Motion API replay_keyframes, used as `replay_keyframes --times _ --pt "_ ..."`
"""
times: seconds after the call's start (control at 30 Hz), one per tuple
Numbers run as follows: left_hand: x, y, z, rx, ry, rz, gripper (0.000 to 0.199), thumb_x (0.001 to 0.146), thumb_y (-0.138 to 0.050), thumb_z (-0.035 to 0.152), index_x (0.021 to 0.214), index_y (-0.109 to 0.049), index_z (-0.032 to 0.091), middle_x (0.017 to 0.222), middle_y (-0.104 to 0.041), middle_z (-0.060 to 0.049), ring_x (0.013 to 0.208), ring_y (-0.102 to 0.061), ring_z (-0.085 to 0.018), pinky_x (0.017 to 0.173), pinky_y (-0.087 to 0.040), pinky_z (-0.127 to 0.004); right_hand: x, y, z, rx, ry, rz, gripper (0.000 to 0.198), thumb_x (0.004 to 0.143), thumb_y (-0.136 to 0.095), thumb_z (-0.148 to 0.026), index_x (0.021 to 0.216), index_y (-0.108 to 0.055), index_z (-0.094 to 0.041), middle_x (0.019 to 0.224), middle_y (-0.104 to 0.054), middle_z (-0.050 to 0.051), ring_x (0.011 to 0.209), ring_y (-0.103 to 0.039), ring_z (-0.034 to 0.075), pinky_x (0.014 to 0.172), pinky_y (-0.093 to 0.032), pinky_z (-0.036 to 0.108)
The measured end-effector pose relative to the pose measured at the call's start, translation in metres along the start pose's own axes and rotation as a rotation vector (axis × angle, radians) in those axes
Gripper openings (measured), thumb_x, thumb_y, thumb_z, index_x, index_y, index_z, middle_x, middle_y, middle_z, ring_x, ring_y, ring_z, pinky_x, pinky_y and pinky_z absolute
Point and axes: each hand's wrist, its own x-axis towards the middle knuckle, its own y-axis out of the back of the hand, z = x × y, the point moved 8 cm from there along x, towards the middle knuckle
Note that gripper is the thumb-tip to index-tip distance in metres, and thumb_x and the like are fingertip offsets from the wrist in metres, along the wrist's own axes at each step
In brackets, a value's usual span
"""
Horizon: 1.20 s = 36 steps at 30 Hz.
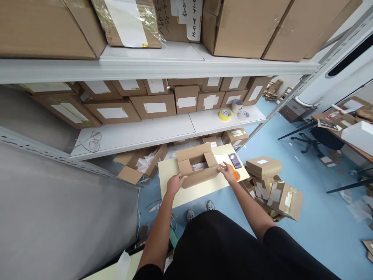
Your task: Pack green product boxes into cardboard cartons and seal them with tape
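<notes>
An open cardboard box [201, 179] stands on a pale yellow board [167, 196] in front of me, with white paper-like pieces inside. Its far flap is raised, the short end flaps lean inward, and the near flap faces me. My left hand [175, 183] grips the near left corner, fingertips on the flap's edge. At the flap's right end, my right hand [227, 173] pinches the edge between thumb and fingers. Just beside the right hand lies an orange tape dispenser-like object [234, 173], partly hidden by it. A phone [234, 160] rests behind that.
Shelves hold labelled cartons [154, 107]; tape rolls [225, 114] sit on the middle shelf [163, 130]. An open carton with paper [142, 163] stands left of the board. Stacked boxes [264, 167] lie on the floor at right. A desk [346, 116] stands farther right.
</notes>
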Motion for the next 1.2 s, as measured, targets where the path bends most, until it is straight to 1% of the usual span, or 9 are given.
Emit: replay_keyframes --times 0.17,0.4,0.47,0.57,0.67,0.77,0.93,1.07,1.2 --pt "-0.004 0.001 0.004 0.077 0.133 0.357 0.056 0.095 -0.062 0.037 0.149 -0.055 0.022 0.134 -0.064 -0.014 0.124 -0.061 -0.029 0.104 -0.050 -0.039 0.002 -0.018 0.038 -0.067 -0.075 0.331 0.096 0.065 -0.079 -0.059 0.145 -0.052 -0.014 0.135 -0.062 0.020 0.098 -0.069 0.029 0.094 -0.056 0.045" --pt "0.060 0.048 0.061 0.332 -0.010 0.340 0.094 0.085 -0.070 0.028 0.166 -0.024 0.021 0.172 -0.024 -0.014 0.154 -0.026 -0.039 0.117 -0.038 -0.051 0.025 -0.026 0.059 -0.095 -0.121 0.219 0.103 0.064 -0.080 -0.050 0.153 -0.043 -0.014 0.148 -0.054 0.023 0.119 -0.063 0.037 0.103 -0.051 0.047" --pt "0.086 0.066 0.079 0.366 -0.026 0.329 0.089 0.086 -0.067 0.031 0.165 -0.027 0.019 0.168 -0.034 -0.016 0.155 -0.025 -0.040 0.120 -0.033 -0.053 0.031 -0.029 0.060 -0.113 -0.119 0.163 0.104 0.066 -0.078 -0.047 0.157 -0.039 -0.015 0.150 -0.052 0.023 0.120 -0.063 0.036 0.104 -0.052 0.047" --pt "0.114 0.073 0.094 0.401 -0.020 0.244 0.074 0.090 -0.062 0.036 0.159 -0.042 0.016 0.141 -0.061 -0.019 0.140 -0.047 -0.039 0.117 -0.036 -0.051 0.035 -0.037 0.062 -0.131 -0.106 0.102 0.102 0.071 -0.072 -0.044 0.160 -0.033 -0.015 0.151 -0.052 0.022 0.116 -0.067 0.034 0.103 -0.052 0.046" --pt "0.115 0.053 0.100 0.408 -0.065 0.122 0.058 0.094 -0.058 0.047 0.146 -0.062 0.022 0.131 -0.066 -0.016 0.123 -0.060 -0.035 0.107 -0.045 -0.046 0.035 -0.044 0.064 -0.134 -0.077 0.096 0.097 0.074 -0.068 -0.042 0.161 -0.032 -0.017 0.151 -0.054 0.019 0.120 -0.066 0.033 0.106 -0.051 0.046" --pt "0.091 0.002 0.101 0.417 -0.106 -0.037 0.057 0.095 -0.053 0.060 0.139 -0.068 0.027 0.148 -0.058 -0.014 0.134 -0.053 -0.037 0.111 -0.042 -0.047 0.034 -0.049 0.066 -0.101 -0.048 0.097 0.091 0.078 -0.065 -0.042 0.159 -0.034 -0.017 0.151 -0.054 0.019 0.123 -0.065 0.033 0.104 -0.052 0.046" --pt "0.045 -0.074 0.097 0.504 -0.016 -0.063 0.089 0.092 -0.049 0.071 0.163 -0.038 0.018 0.173 -0.023 -0.017 0.158 -0.013 -0.048 0.124 -0.015 -0.064 0.027 -0.046 0.063 -0.146 0.043 0.110 0.082 0.085 -0.061 -0.038 0.158 -0.035 -0.014 0.148 -0.055 0.022 0.139 -0.052 0.037 0.115 -0.042 0.054" --pt "0.037 -0.092 0.099 0.527 -0.012 -0.024 0.087 0.096 -0.040 0.071 0.166 -0.031 0.019 0.175 -0.014 -0.015 0.160 -0.002 -0.046 0.125 -0.009 -0.066 0.023 -0.004 0.058 -0.232 0.164 0.197 0.071 0.088 -0.053 -0.029 0.156 -0.039 -0.012 0.148 -0.056 0.020 0.142 -0.049 0.034 0.119 -0.038 0.053" --pt "0.043 -0.102 0.108 0.539 -0.037 -0.005 0.089 0.097 -0.036 0.073 0.166 -0.029 0.017 0.175 -0.013 -0.017 0.160 -0.002 -0.046 0.124 -0.008 -0.068 0.029 0.071 0.075 -0.333 0.090 0.306 0.069 0.087 -0.055 -0.027 0.153 -0.043 -0.011 0.142 -0.060 0.021 0.136 -0.052 0.036 0.115 -0.042 0.052"
